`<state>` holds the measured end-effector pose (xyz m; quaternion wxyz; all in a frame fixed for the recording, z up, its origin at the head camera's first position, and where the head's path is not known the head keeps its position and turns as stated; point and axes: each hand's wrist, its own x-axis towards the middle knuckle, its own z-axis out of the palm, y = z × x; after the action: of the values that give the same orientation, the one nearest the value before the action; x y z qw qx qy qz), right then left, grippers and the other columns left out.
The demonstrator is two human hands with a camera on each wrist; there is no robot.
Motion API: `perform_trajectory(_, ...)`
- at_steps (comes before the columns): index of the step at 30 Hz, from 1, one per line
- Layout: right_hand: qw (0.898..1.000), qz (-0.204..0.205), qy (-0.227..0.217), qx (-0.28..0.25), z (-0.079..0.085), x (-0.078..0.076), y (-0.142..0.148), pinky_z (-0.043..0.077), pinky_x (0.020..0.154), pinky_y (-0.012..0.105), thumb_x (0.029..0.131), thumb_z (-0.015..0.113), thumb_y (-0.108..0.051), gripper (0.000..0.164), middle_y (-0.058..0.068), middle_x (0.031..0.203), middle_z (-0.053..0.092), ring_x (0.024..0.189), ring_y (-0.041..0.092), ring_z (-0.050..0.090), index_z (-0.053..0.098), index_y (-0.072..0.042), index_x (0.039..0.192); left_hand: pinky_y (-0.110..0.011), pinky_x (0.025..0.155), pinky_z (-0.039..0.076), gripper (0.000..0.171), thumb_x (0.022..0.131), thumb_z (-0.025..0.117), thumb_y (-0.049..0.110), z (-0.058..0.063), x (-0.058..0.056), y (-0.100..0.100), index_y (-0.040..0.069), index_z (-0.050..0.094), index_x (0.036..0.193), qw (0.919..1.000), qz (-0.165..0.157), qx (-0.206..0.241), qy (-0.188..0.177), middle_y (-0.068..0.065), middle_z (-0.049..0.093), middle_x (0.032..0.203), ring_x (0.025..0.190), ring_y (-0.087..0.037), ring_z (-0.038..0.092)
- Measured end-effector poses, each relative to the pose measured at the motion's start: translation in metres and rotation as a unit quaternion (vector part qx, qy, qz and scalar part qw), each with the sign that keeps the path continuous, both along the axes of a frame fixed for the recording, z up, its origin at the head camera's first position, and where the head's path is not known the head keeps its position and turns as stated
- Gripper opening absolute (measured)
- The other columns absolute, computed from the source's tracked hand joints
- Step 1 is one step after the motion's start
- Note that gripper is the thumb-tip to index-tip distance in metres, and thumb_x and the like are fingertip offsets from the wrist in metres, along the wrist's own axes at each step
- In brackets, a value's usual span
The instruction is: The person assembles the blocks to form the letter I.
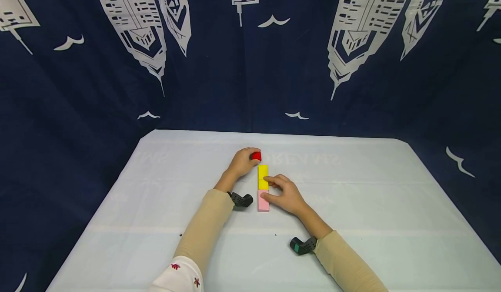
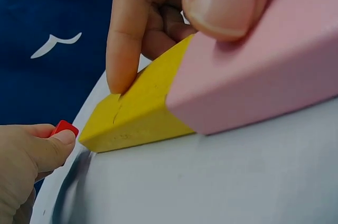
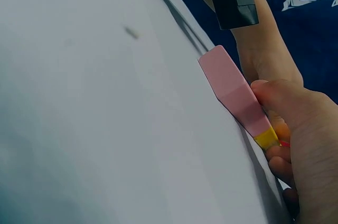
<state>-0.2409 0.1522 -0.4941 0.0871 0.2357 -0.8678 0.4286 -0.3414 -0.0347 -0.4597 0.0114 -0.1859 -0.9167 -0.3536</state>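
At the far end of a row of blocks, my left hand (image 1: 243, 161) pinches a small red block (image 1: 256, 156) between thumb and fingers. Two yellow blocks (image 1: 263, 171), with a seam between them, lie in line with a pink block (image 1: 263, 205) at the near end. From the right side my right hand (image 1: 288, 195) reaches over the row. Its thumb rests on the pink block and its index fingertip touches yellow near the seam, as the left wrist view shows; the other fingers bend beside the row.
A white-covered table (image 1: 176, 161) carries the blocks. Behind it hangs a dark blue cloth (image 1: 242, 74) printed with white buildings and birds. Black wrist cameras sit on the left wrist (image 1: 242, 200) and the right wrist (image 1: 303, 245). Small dark specks lie on the table.
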Motion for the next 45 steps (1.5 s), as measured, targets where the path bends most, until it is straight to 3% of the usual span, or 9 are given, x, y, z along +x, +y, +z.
perform_trajectory(28, 1.0, -0.001, 0.0, 0.008, 0.001, 0.001, 0.0, 0.05, 0.08, 0.032, 0.08, 0.08, -0.027, 0.051, -0.001, 0.097, 0.061, 0.09, 0.016, 0.056, 0.066, -0.005, 0.123, -0.038, 0.107, 0.04, 0.039, 0.094, 0.066, 0.013, 0.012, -0.004, 0.02, 0.007, 0.06, 0.132, 0.9988, -0.029, -0.038, -0.013, -0.012, 0.058, 0.135, 0.124, -0.026, 0.052)
perform_trajectory(45, 1.0, -0.003, -0.005, 0.008, 0.001, 0.001, 0.0, 0.05, 0.08, 0.031, 0.079, 0.081, -0.026, 0.051, -0.001, 0.098, 0.061, 0.09, 0.016, 0.055, 0.067, -0.005, 0.123, -0.038, 0.108, 0.039, 0.038, 0.093, 0.067, 0.013, 0.006, -0.007, 0.019, 0.007, 0.062, 0.131, 0.9983, -0.03, -0.037, -0.032, -0.011, 0.058, 0.135, 0.125, -0.026, 0.052)
